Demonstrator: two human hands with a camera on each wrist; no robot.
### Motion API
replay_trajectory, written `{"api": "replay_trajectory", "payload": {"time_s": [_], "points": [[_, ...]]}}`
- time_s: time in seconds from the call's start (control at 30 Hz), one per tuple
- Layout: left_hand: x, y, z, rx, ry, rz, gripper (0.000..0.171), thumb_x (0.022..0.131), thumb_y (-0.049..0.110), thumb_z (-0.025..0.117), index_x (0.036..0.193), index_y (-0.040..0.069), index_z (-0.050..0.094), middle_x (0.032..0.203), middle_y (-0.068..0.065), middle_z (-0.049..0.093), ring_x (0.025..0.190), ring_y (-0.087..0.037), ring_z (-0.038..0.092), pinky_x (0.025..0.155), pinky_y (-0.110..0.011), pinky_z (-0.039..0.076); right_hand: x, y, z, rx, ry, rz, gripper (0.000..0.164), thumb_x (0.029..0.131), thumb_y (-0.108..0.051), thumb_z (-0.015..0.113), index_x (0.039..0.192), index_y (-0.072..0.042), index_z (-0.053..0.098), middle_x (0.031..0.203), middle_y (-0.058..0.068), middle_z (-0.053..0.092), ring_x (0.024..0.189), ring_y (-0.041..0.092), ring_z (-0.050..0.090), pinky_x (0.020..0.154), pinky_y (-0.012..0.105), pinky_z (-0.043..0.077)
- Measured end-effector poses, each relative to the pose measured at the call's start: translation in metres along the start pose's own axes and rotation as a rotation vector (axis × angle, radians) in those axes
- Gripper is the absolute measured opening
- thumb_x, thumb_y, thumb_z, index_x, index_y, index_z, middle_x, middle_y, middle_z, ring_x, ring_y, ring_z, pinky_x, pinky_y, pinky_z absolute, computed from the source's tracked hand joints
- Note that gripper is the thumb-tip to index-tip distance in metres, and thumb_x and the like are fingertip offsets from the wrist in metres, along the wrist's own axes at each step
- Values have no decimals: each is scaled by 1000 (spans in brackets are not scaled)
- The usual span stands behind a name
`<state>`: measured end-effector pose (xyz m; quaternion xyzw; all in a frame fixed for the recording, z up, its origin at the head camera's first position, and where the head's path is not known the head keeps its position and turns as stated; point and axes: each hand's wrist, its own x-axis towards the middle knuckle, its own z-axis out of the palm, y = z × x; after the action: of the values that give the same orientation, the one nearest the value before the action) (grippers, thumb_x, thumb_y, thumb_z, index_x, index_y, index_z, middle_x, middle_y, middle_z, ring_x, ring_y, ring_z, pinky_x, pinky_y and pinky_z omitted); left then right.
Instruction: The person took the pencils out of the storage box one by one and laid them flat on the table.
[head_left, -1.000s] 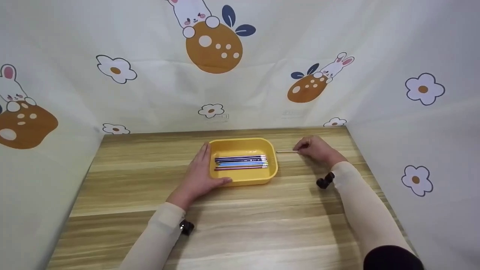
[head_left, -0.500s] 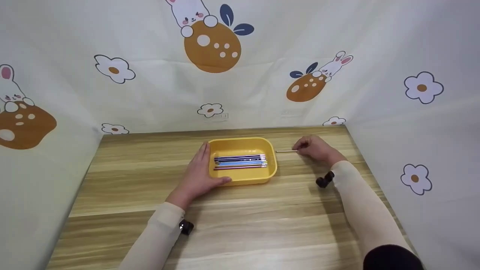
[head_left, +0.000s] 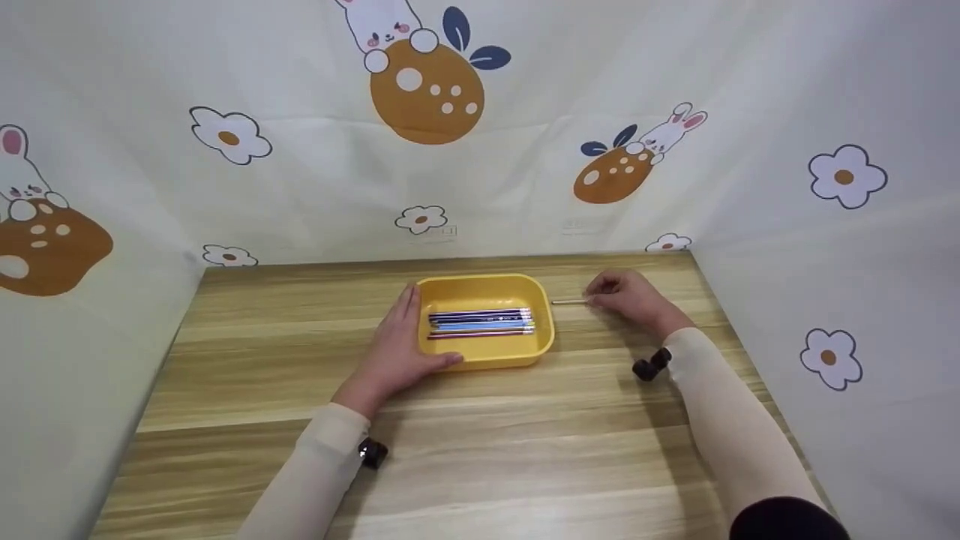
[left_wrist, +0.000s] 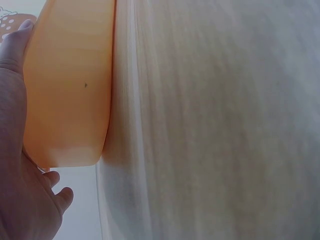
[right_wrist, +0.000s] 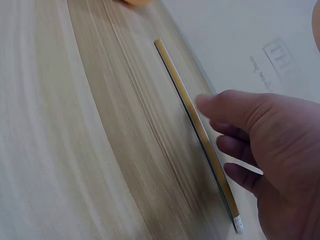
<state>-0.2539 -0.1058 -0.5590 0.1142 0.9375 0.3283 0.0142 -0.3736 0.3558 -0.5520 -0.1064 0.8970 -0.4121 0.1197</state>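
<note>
A yellow plastic box (head_left: 491,354) stands near the back of the table, with several dark, blue and reddish pencils (head_left: 480,324) lying side by side in it. My left hand (head_left: 401,349) grips its left end, the thumb along the front wall and the fingers round the left side. The left wrist view shows the box's front wall (left_wrist: 70,90) beside that hand. Right of the box, a gold pencil (right_wrist: 197,122) with a white eraser lies on the table. My right hand (head_left: 630,298) hovers over its eraser end, fingers loosely bent, one blurred fingertip right at the shaft.
The wood-grain table (head_left: 480,442) ends against pale printed cloth at the back (head_left: 322,202) and on both sides. A small black camera (head_left: 651,365) is strapped at the right wrist, another (head_left: 373,452) at the left.
My right hand has shifted slightly left along the gold pencil, covering a little more of it. The left hand, the box and its pencils stay as they were.
</note>
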Motion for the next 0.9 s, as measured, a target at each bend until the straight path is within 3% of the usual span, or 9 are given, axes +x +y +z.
{"api": "replay_trajectory", "payload": {"time_s": [0.17, 0.43, 0.73, 0.9], "points": [[0, 0, 1, 3, 4, 2, 148, 79, 77, 87, 178, 6, 3, 186, -16, 6, 170, -37, 11, 135, -54, 19, -5, -14, 8, 34, 93, -60, 23, 106, -22, 78, 119, -5, 80, 107, 7, 75, 95, 24, 61, 78, 27, 52], [0, -1, 0, 30, 20, 40, 145, 81, 76, 86, 177, 1, 6, 185, -17, 7, 168, -41, 16, 135, -58, 21, -10, -53, 27, 122, 160, -183, 30, 109, -30, 75, 116, -2, 80, 109, 19, 75, 94, 22, 59, 82, 27, 49], [2, -1, 1, 63, 27, 44, 144, 81, 80, 83, 177, 3, 6, 185, -16, 7, 168, -41, 16, 135, -56, 21, -18, -105, 63, 92, 69, -387, 15, 108, -21, 76, 109, -7, 82, 99, 2, 71, 90, 21, 61, 79, 30, 50], [-1, -2, 1, 76, 23, 39, 145, 81, 82, 81, 177, 4, 6, 186, -15, 6, 168, -41, 18, 135, -56, 21, -16, -128, 90, 20, -31, -429, 9, 109, -20, 75, 111, -15, 81, 104, -2, 70, 98, 18, 65, 85, 35, 53]]}}
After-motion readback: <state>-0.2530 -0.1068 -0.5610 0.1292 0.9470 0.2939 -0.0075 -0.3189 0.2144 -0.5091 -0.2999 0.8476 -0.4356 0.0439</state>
